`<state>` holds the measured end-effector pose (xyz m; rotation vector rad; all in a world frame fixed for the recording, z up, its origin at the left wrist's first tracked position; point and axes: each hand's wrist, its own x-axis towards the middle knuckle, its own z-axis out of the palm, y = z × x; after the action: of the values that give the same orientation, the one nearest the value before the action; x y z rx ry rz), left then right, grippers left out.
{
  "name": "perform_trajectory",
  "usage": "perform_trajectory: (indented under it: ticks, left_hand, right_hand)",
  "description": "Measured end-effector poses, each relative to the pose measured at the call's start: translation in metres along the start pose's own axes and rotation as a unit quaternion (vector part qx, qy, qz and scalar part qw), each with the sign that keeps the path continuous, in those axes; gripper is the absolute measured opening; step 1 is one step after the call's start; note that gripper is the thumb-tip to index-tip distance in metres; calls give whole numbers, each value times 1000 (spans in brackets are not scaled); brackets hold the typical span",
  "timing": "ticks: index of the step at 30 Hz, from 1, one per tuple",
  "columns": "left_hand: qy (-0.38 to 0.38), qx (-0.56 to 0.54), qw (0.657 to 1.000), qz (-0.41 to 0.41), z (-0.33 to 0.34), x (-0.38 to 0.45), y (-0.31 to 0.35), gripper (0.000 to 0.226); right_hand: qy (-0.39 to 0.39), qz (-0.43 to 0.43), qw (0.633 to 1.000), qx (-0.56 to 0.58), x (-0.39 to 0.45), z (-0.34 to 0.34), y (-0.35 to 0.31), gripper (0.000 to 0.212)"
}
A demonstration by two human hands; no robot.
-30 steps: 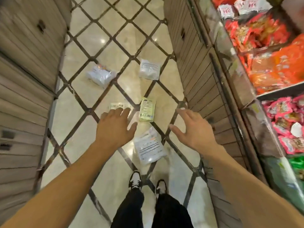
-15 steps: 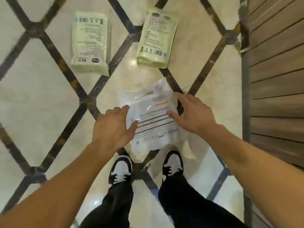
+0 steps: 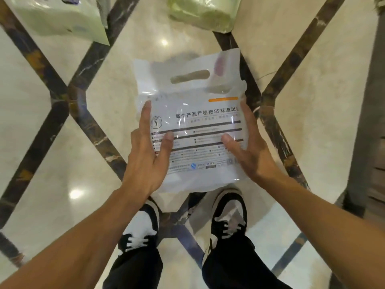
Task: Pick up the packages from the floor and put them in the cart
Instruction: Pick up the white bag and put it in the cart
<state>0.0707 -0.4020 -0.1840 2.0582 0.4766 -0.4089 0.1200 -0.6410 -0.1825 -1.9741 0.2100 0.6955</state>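
While 2 green packs (image 3: 62,15) lie beyond, left hand (image 3: 145,159) and right hand (image 3: 250,155) grip the white package (image 3: 200,126) between them.

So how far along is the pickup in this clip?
Nothing looks finished: no cart is in view. In hand: the left hand and right hand clasp the sides of the white handled package, thumbs on its printed face; whether it has left the floor is unclear. Left: two pale green packages, one at upper left and one at top centre, lie on the tiles.
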Motion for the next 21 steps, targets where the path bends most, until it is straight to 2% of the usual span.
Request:
perform_trajectory:
  ticks: [5,10,16,20,21]
  left_hand:
    - [25,5,1000,5,-22,13,38,90]
    - [58,23,997,54,-70,4,119,87]
    - [87,15,990,110,-152,-39,276,84]
    - [96,28,980,170,-218,-77,410,87]
    - [95,25,978,182,-234,-88,445,88]
  right_hand:
    - [36,-47,998,7,1,-13,-36,79]
    - [66,-74,993,64,-27,-53,-113,70]
    - [117,-109,986,52,-96,-138,-260,72]
    - [162,-135,973,89,-151,-214,-366,110]
    - [165,-137,972,96,-167,-233,-394,108]
